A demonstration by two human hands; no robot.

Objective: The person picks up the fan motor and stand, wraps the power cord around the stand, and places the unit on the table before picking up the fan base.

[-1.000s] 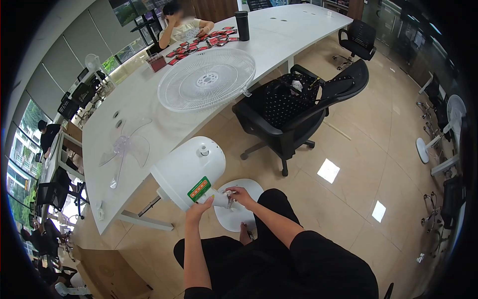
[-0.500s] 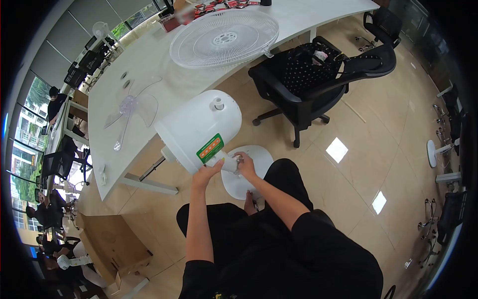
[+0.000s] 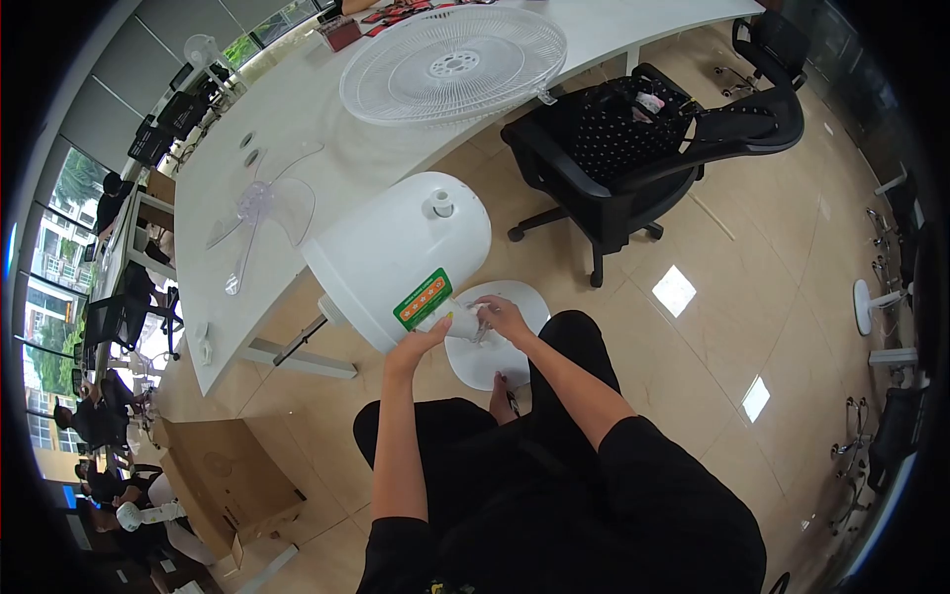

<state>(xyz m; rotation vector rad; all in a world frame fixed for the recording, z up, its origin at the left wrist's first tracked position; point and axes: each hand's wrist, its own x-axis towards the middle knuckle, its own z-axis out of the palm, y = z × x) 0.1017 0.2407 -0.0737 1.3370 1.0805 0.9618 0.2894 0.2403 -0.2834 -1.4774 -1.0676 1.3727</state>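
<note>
Left hand (image 3: 421, 343) wrapped round the neck (image 3: 460, 325) of a white fan head (image 3: 381, 247), mid-frame, right hand (image 3: 505, 316) pinching its lower end, a person stays on the same joint; only the view has dipped within the second, suggesting work there continues.

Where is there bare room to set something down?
There's bare table between blade and guard, and bare floor between the chair and the fan at picture right. It's crowded beyond the guard, where red packets lie, and above the base, where left hand and right hand are at the housing.
</note>
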